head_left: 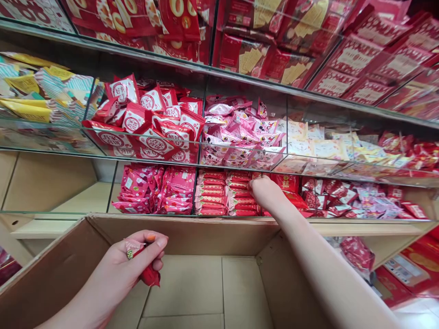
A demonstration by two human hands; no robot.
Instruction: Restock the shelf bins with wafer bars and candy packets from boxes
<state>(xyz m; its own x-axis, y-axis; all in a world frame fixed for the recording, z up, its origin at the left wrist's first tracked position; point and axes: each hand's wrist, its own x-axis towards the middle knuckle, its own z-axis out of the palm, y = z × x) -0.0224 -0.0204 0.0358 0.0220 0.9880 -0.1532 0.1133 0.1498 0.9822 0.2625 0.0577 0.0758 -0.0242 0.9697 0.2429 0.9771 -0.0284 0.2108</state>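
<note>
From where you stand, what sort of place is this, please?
Probably a sweet shop: glass-fronted shelves of wrapped packets, red-and-white packets heaped together, and a cardboard box below.

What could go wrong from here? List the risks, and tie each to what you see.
The left hand grips a shiny red wrapped packet that sticks out below its fingers; a looser grip might drop it into the brown cardboard box.

The right hand reaches in beside neatly stacked red packets with pink ends; a brush could disturb the stack.

That hand is also close under the upper shelf's edge, so knuckles might knock it.
</note>
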